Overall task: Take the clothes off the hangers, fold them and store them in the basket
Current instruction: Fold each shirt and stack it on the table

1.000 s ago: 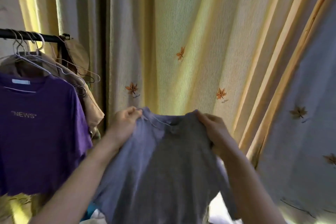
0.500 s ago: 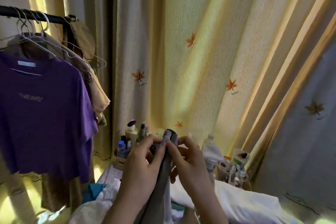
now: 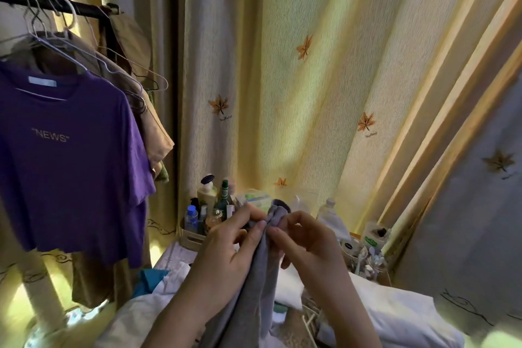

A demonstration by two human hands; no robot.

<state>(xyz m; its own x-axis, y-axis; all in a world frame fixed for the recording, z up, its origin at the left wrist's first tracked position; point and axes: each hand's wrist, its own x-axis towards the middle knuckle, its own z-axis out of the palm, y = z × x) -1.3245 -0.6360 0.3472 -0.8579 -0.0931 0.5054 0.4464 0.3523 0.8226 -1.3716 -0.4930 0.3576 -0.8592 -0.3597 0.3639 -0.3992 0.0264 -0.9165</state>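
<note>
Fingers [image 3: 255, 232] of left hand [image 3: 226, 253] and right hand [image 3: 309, 246] pinch one grey shirt [image 3: 252, 294].

A plain grey garment [image 3: 262, 277] hangs at six o'clock, a purple T-shirt [image 3: 70, 172] with pale "NEWS" lettering at nine, a tan garment [image 3: 158, 135] behind it, and cream-yellow curtains [image 3: 282, 87] scattered with orange maple leaves at twelve.

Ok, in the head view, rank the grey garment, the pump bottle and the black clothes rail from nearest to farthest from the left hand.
1. Grey garment, pinched by the left hand itself.
2. Pump bottle, just beyond the hand, among other bottles.
3. Black clothes rail, high on the left.
</note>
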